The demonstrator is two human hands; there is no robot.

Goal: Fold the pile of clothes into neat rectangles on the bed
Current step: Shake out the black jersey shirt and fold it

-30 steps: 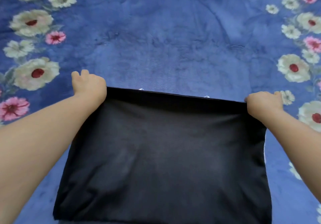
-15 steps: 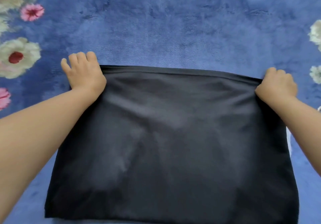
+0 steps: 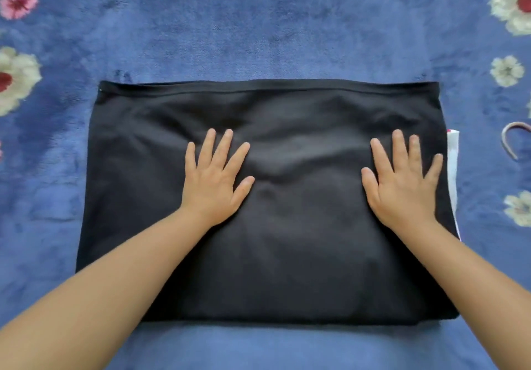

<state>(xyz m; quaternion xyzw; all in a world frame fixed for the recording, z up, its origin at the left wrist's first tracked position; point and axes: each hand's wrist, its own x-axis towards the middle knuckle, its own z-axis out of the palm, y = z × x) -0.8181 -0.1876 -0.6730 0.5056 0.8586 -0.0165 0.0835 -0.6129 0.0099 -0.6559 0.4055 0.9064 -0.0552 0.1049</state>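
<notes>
A black garment point(image 3: 287, 254) lies folded into a wide rectangle on the blue bed cover point(image 3: 258, 24), its hemmed edge at the far side. My left hand point(image 3: 214, 178) rests flat on the cloth left of centre, fingers spread. Near the garment's right edge, my right hand point(image 3: 402, 181) presses flat in the same way. Neither hand holds anything. A thin strip of white cloth point(image 3: 453, 168) peeks out from under the right edge.
The blue plush cover carries cream and pink flower prints along the left side point(image 3: 17, 76) and the right side point(image 3: 514, 1). A thin curved band point(image 3: 514, 137) lies on the cover to the right of the garment.
Both hands let go of the garment's far corners and now lie flat and open on its middle. The view has moved closer over the cloth.
</notes>
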